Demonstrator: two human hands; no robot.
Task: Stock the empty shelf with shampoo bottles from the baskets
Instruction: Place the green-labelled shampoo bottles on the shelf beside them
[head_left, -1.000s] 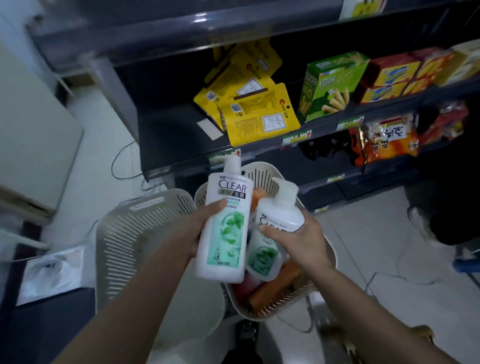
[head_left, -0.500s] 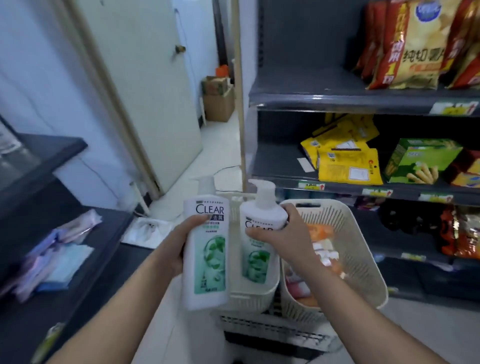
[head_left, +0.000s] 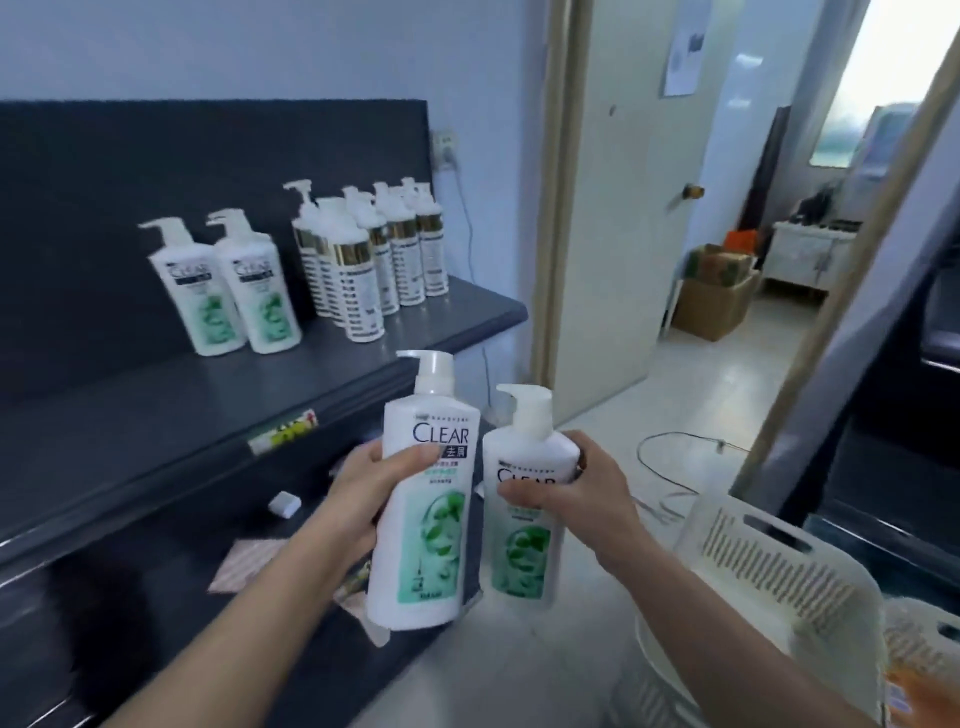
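My left hand (head_left: 363, 499) grips a tall white CLEAR shampoo bottle (head_left: 423, 525) with a green label, upright in front of me. My right hand (head_left: 576, 499) holds a second, shorter-looking CLEAR bottle (head_left: 527, 545) just to its right. Both bottles hang in the air below and right of the dark shelf (head_left: 208, 415). On that shelf stand two matching CLEAR bottles (head_left: 228, 291) at the left and several white pump bottles with gold bands (head_left: 369, 254) toward the right end.
A white slotted basket (head_left: 769, 566) stands at the lower right, and another basket with orange items (head_left: 919, 670) sits beyond it. A lower shelf (head_left: 156, 597) holds small packets. A pale door (head_left: 618, 218) stands open to a room with cardboard boxes (head_left: 717, 291). A cable (head_left: 675, 467) lies on the floor.
The view has swung left from the snack shelves and baskets to the dark shelf with shampoo bottles. Both hands still hold their bottles, carried up and toward that shelf.
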